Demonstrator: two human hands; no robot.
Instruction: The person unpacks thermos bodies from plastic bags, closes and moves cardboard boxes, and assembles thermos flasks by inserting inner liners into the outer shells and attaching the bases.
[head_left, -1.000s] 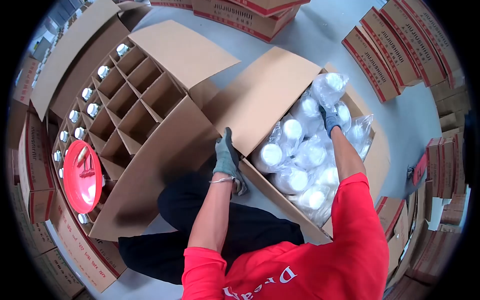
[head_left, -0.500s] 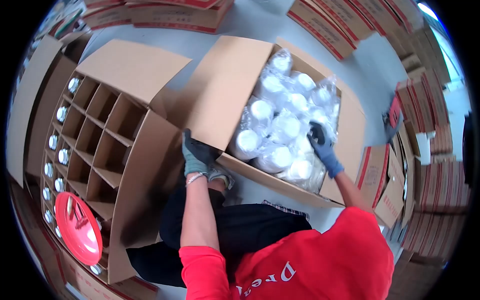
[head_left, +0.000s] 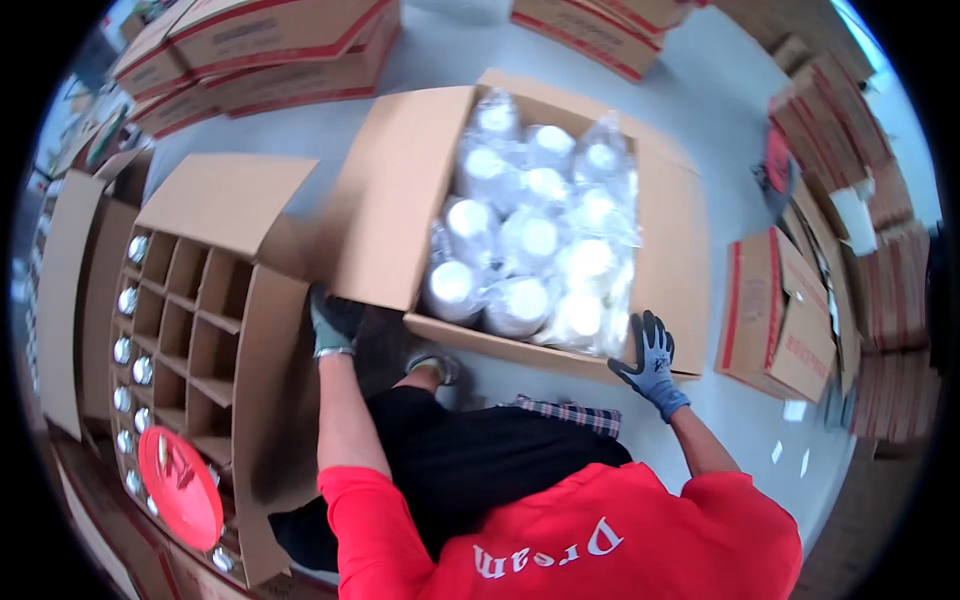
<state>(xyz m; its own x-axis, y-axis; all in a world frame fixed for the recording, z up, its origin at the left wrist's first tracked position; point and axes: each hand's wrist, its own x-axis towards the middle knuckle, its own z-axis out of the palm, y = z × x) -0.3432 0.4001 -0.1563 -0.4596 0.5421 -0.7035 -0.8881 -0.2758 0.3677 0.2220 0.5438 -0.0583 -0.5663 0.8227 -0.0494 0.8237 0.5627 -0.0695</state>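
Note:
An open carton (head_left: pixel 505 352) holds several bottle-like items with white round tops (head_left: pixel 540 237), wrapped in clear plastic. My left hand (head_left: pixel 335 322), in a grey glove with a dark palm, is at the lower corner of this carton's left flap (head_left: pixel 385 200). It appears closed on the flap; its fingers are blurred and partly hidden. By the carton's near right corner, my right hand (head_left: pixel 652 365) wears a grey-blue glove with black fingertips. Its fingers are spread and hold nothing. To the left, a carton with cardboard dividers (head_left: pixel 215 320) has silver-capped bottles (head_left: pixel 122 350) in some cells.
A red dish (head_left: pixel 182 490) holding small tools rests on the divided carton. Stacked cartons (head_left: pixel 280 60) stand at the back left, with more cartons (head_left: pixel 775 310) at the right. My foot (head_left: pixel 435 368) is just below the bottle carton.
My right hand has left the plastic-wrapped bottles and moved to the carton's near right corner, fingers spread. My left hand remains by the flap. The whole view has shifted.

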